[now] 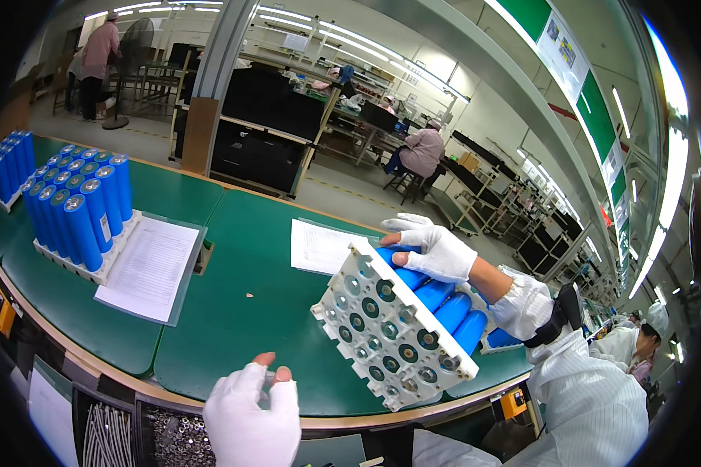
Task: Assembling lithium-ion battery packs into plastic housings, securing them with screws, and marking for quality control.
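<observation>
In the head view, a white plastic holder (397, 331), pitted with round openings, is tilting its underside toward the camera, while smooth blue cylinders (435, 294) are sticking out behind it, some of them partly hidden by the right hand (435, 249). That cloth-gloved hand is gripping the cylinders, with the holder hanging just below it over the green surface (241, 335). The left hand (253, 412), its wrist cut off, is hovering well apart, thumb and fingertip parted.
</observation>
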Motion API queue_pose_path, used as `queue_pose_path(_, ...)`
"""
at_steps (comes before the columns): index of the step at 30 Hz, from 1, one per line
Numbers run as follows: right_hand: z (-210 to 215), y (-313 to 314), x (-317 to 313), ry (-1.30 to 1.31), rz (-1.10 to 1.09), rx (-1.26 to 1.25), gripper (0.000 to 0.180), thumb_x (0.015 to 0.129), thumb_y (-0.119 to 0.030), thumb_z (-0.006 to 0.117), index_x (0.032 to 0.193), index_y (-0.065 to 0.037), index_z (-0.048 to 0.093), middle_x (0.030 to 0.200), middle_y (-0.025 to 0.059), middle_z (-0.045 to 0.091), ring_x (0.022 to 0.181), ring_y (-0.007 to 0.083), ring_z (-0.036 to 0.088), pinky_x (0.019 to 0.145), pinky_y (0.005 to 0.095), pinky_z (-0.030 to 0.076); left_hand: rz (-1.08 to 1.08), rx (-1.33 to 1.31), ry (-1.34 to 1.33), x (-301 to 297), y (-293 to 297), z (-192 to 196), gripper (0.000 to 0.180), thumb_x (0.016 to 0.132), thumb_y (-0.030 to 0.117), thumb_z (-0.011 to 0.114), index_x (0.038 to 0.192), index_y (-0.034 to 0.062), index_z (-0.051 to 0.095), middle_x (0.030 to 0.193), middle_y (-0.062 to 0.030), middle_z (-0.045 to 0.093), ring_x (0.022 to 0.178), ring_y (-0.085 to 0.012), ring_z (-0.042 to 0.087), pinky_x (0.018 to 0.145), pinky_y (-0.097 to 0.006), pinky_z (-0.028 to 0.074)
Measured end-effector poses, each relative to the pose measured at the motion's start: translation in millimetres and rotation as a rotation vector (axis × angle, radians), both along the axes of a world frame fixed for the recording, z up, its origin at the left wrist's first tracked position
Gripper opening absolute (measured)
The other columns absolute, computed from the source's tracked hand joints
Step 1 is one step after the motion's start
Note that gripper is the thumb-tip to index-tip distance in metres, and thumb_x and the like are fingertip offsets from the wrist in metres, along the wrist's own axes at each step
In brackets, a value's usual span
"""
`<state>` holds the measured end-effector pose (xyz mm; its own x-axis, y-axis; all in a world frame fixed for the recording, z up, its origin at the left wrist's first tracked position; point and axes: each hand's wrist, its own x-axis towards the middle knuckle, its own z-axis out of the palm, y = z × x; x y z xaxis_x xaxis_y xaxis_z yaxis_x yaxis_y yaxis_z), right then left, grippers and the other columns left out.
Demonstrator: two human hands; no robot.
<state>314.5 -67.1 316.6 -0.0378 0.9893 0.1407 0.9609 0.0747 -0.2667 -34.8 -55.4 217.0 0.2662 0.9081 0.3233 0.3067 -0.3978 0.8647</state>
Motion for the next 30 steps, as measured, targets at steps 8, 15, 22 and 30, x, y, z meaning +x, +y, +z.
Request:
queue_pose_path(8,17,-54,3,-0.03,-0.022,0.02,0.027,0.083,-0.023,0.076,0.109,-0.017,0.075,0.138,0.0102,0.057,0.136,0.0312,0.041,0.113,0.0426,0.032,0.018,-0.01,0.083,13,0,-9,0.021,0.082,0.014,0.069,0.099,0.0015,0.072,0.071,-0.0062,0.065,0.064,-0.0216,0.061,0.062,-0.036,0.05)
queue_pose_path(15,1,-105,-23,0.042,-0.097,0.015,0.028,0.084,-0.022,0.076,0.11,-0.013,0.074,0.138,0.0105,0.056,0.135,0.0321,0.041,0.112,0.0423,0.033,-0.034,0.001,0.086,14,-3,-4,0.029,0.09,0.022,0.065,0.108,0.0001,0.069,0.082,-0.0166,0.069,0.071,-0.0296,0.066,0.069,-0.037,0.052)
queue_pose_path(22,-5,-93,-15,0.013,-0.116,0.061,0.025,0.086,-0.019,0.073,0.109,-0.012,0.075,0.141,0.0112,0.054,0.133,0.0309,0.042,0.113,0.0406,0.032,0.001,-0.002,0.159,23,-4,-9,0.025,0.08,0.019,0.069,0.098,0.0017,0.071,0.071,-0.0064,0.065,0.073,-0.0261,0.062,0.065,-0.041,0.051)
queue_pose_path(30,-6,-87,-14,0.048,-0.125,0.026,0.025,0.084,-0.017,0.074,0.109,-0.013,0.076,0.141,0.0101,0.055,0.134,0.0302,0.041,0.114,0.0404,0.03,-0.001,0.106,0.106,24,-3,-14,0.023,0.089,0.022,0.065,0.099,0.0019,0.07,0.07,-0.0128,0.064,0.065,-0.0332,0.062,0.063,-0.042,0.05)
